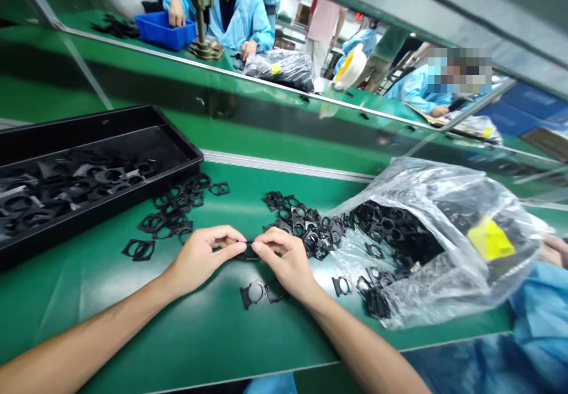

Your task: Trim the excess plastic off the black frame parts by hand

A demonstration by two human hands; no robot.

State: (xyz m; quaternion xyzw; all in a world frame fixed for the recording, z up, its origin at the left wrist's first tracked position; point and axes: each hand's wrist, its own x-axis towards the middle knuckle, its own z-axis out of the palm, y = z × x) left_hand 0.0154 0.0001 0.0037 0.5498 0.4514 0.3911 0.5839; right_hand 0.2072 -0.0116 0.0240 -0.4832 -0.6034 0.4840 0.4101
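My left hand [206,255] and my right hand [284,258] meet over the green table, fingertips almost touching. Between them they pinch a small black plastic part [249,254], seen nearly edge-on and partly covered by the fingers. Just below lies a loose black ring-shaped part [255,292], with another [274,292] beside it, partly behind my right hand. A pile of similar black parts [306,225] spreads beyond my right hand. Left of my left hand, more black ring parts [171,213] lie scattered.
A black tray [177,136] holding many black parts stands at the left. On the right, an open clear plastic bag [452,204] spills more parts. A person's blue sleeve [539,311] is at the right edge. Behind the partition, co-workers sit near a blue bin [166,34].
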